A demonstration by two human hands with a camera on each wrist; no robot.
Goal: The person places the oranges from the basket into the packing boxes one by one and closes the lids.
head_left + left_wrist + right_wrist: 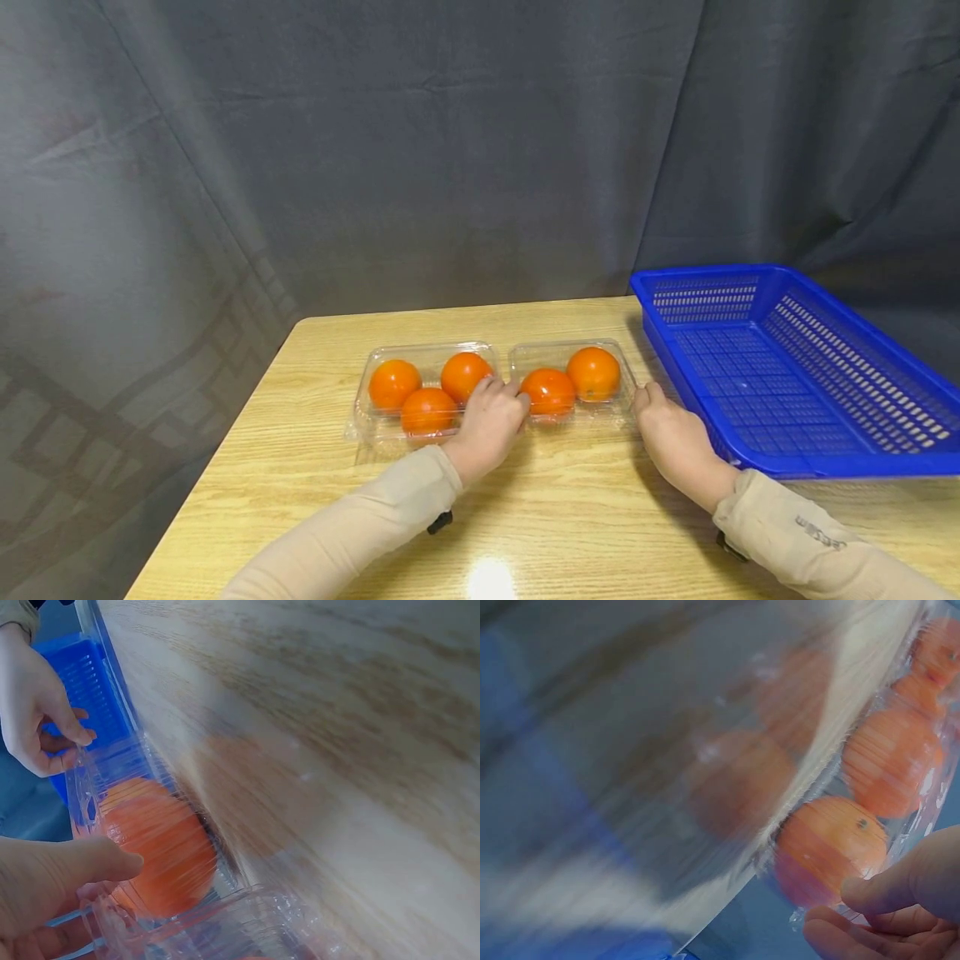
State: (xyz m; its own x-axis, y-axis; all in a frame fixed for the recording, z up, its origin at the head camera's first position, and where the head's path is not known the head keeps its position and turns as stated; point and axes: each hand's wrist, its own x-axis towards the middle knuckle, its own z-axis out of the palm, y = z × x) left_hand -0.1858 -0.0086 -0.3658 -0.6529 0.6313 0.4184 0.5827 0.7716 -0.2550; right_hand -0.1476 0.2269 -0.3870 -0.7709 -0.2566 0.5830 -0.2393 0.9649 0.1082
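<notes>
A clear plastic container [611,417] with two oranges [593,374] lies on the wooden table. My right hand [675,433] pinches its right edge between thumb and fingers; in the right wrist view the thumb [889,889] lies beside the nearer orange [829,851]. My left hand [489,425] holds the same container's left edge, its thumb [105,861] on the rim in the left wrist view. Left of it stands a second clear container [367,421] with three oranges [394,384], partly hidden by my left hand.
A blue plastic basket [675,375] with slotted walls stands at the right of the table [570,517], close beside my right hand. A dark grey curtain [450,167] hangs behind the table's far edge.
</notes>
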